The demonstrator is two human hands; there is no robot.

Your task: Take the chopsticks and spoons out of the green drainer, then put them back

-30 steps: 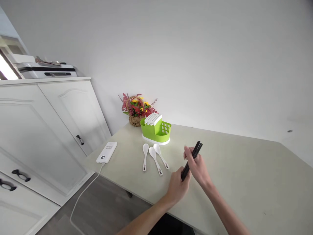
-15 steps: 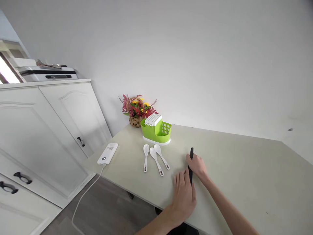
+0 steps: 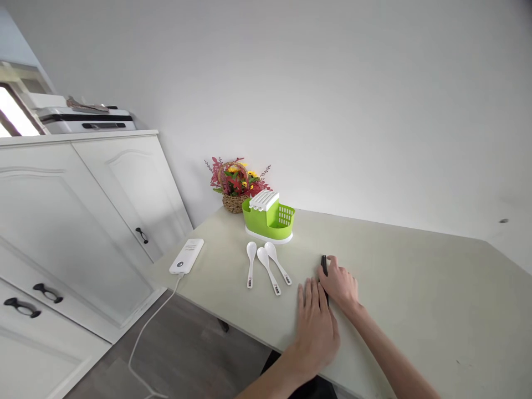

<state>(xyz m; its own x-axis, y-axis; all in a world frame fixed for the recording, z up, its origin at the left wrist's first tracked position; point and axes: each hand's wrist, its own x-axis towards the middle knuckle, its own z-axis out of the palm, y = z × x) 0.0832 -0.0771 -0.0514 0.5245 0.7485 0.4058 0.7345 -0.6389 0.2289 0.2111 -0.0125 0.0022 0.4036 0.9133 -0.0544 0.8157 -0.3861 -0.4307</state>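
A slim black stick-like object (image 3: 323, 262) lies on the table, largely covered by my hands; its exact kind is hard to make out. My right hand (image 3: 341, 285) has its fingers curled about the upper part, with the black tip showing past the thumb. Flat on the table at its left side rests my left hand (image 3: 315, 324), fingers stretched forward and touching the object's lower part. To the left of my hands are three white spoons, a left one (image 3: 251, 263), a middle one (image 3: 268, 270) and a right one (image 3: 278, 262), bowls pointing away from me.
Behind the spoons stands a green and white plastic holder (image 3: 260, 224), with a wicker basket of flowers (image 3: 233, 203) at its back left. A white power bank (image 3: 187, 256) with a cable (image 3: 145, 327) sits near the table's left edge. White cabinets (image 3: 137, 188) flank the left side.
My right hand has loosened from a tight grip and spread further over the black object, hiding more of it. My left hand's fingers have straightened. The view has shifted slightly.
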